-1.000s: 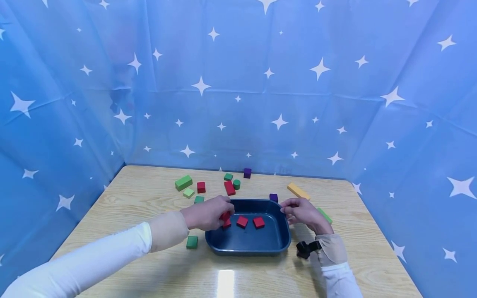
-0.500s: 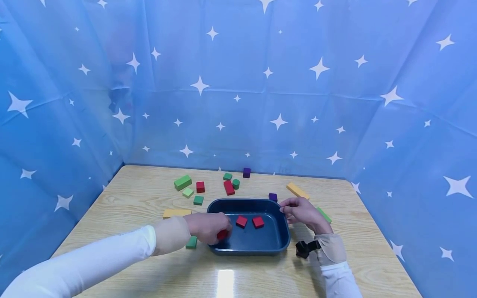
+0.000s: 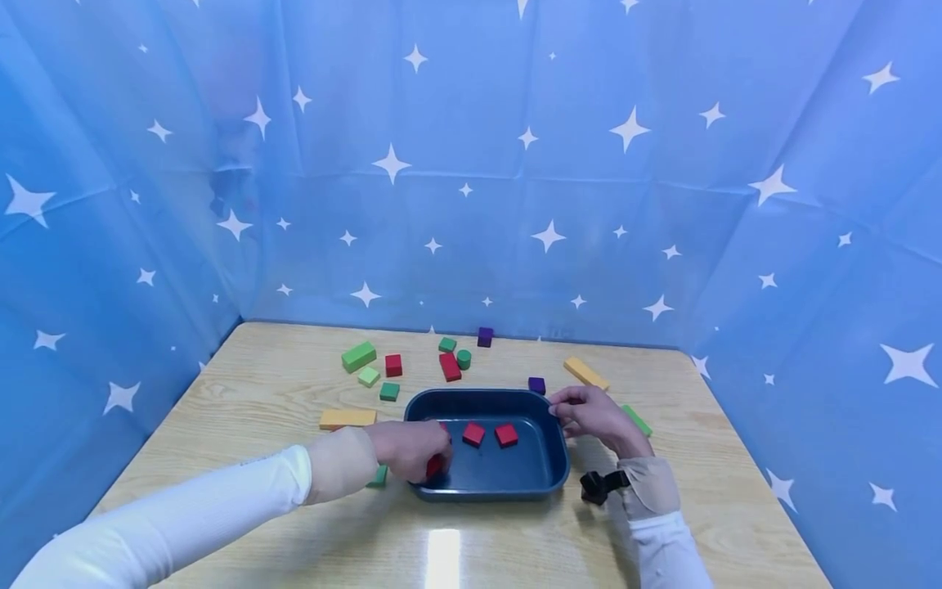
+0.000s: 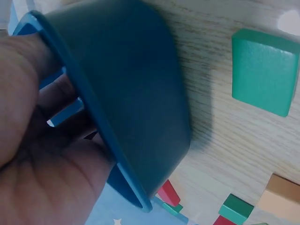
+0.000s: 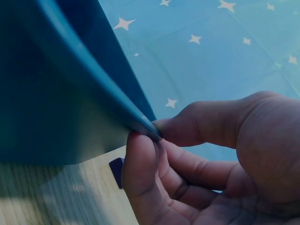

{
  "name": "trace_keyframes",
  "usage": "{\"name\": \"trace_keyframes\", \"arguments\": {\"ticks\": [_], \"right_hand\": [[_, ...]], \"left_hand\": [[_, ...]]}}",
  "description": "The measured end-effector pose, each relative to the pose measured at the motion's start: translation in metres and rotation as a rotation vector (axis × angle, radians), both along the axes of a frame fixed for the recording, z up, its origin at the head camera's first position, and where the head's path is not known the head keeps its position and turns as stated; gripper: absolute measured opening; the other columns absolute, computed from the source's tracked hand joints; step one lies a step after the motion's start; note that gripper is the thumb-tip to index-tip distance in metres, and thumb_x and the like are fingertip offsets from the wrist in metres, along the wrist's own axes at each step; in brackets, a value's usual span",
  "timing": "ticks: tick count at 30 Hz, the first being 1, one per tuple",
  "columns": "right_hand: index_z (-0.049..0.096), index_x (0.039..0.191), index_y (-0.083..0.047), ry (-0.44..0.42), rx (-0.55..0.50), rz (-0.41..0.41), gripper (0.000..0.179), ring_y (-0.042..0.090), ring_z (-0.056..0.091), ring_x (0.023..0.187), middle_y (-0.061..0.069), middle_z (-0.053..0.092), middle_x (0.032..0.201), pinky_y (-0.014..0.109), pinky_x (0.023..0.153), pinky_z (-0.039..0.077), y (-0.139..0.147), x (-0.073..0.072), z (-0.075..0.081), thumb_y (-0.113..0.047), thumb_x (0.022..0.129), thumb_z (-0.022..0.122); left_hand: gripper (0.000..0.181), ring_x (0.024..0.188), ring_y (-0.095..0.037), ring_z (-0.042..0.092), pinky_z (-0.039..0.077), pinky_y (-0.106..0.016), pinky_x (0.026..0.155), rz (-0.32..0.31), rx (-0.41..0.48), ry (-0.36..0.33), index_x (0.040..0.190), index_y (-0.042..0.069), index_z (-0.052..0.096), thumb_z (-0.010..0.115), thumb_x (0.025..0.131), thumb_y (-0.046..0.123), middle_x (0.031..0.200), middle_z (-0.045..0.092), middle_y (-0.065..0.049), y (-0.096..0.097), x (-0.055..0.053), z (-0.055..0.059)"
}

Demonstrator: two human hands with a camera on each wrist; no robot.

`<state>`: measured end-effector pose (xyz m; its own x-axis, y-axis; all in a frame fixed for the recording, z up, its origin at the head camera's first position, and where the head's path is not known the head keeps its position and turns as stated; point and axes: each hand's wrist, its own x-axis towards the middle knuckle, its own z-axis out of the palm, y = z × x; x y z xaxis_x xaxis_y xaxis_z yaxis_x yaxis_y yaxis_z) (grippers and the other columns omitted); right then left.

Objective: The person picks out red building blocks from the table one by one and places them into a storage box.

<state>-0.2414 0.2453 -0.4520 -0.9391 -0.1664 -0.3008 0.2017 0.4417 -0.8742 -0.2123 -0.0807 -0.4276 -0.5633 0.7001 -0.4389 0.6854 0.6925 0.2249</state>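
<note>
We see the left hand (image 3: 409, 450) inside the left end of the dark blue tray (image 3: 500, 477), fingers pinching a red block (image 3: 435, 465). Right hand (image 3: 598, 419) pinches the tray's right rim. Two loose red blocks (image 3: 473, 434) lie mid-tray; purple block (image 3: 536, 384) sits just past the tray's far right corner.

My sleeves (image 3: 206, 509) white, cuffs (image 3: 342, 465) beige; tray (image 3: 508, 476) dark blue; red blocks (image 3: 506, 435), green blocks (image 3: 359, 357), orange blocks (image 3: 348, 418), purple blocks (image 3: 485, 337); table (image 3: 294, 544) pale wood-grained; backdrop (image 3: 471, 106) blue with white stars (image 3: 392, 164).
</note>
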Motion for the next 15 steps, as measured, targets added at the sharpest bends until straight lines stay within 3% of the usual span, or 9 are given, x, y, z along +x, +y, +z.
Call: {"name": "trace_keyframes", "arguments": {"ticks": [8, 10, 13, 15], "right_hand": [[0.061, 0.126, 0.007, 0.012, 0.002, 0.016, 0.027, 0.017, 0.066, 0.086, 0.013, 0.068, 0.105, 0.034, 0.076, 0.062, 0.001, -0.002, 0.001, -0.007, 0.104, 0.055], [0.061, 0.125, 0.007, 0.003, -0.004, 0.01, 0.026, 0.017, 0.066, 0.086, 0.012, 0.068, 0.104, 0.034, 0.075, 0.062, 0.001, -0.002, 0.001, -0.007, 0.104, 0.055], [0.061, 0.124, 0.007, -0.007, -0.006, 0.01, 0.026, 0.017, 0.066, 0.086, 0.012, 0.067, 0.103, 0.034, 0.075, 0.062, 0.001, -0.001, 0.001, -0.008, 0.104, 0.055], [0.061, 0.124, 0.007, -0.012, -0.009, 0.003, 0.025, 0.018, 0.066, 0.085, 0.012, 0.067, 0.103, 0.034, 0.075, 0.062, 0.0, 0.0, 0.0, -0.007, 0.104, 0.055]], "left_hand": [[0.033, 0.085, -0.008, 0.057, 0.056, -0.024, 0.082, 0.064, 0.028, -0.012, 0.11, 0.023, 0.077, 0.077, 0.086, 0.001, 0.099, 0.069, 0.007, 0.0, -0.001, -0.003], [0.033, 0.085, -0.009, 0.059, 0.057, -0.026, 0.083, 0.068, 0.034, -0.008, 0.109, 0.023, 0.077, 0.077, 0.085, 0.001, 0.098, 0.07, 0.007, 0.001, -0.004, -0.01], [0.032, 0.083, -0.009, 0.059, 0.058, -0.027, 0.078, 0.034, 0.063, 0.003, 0.107, 0.025, 0.076, 0.078, 0.085, 0.003, 0.096, 0.07, 0.007, -0.001, -0.017, -0.035], [0.03, 0.081, -0.009, 0.059, 0.057, -0.027, 0.075, 0.037, 0.065, 0.005, 0.105, 0.025, 0.076, 0.078, 0.085, 0.004, 0.093, 0.069, 0.008, -0.001, -0.018, -0.04]]}}
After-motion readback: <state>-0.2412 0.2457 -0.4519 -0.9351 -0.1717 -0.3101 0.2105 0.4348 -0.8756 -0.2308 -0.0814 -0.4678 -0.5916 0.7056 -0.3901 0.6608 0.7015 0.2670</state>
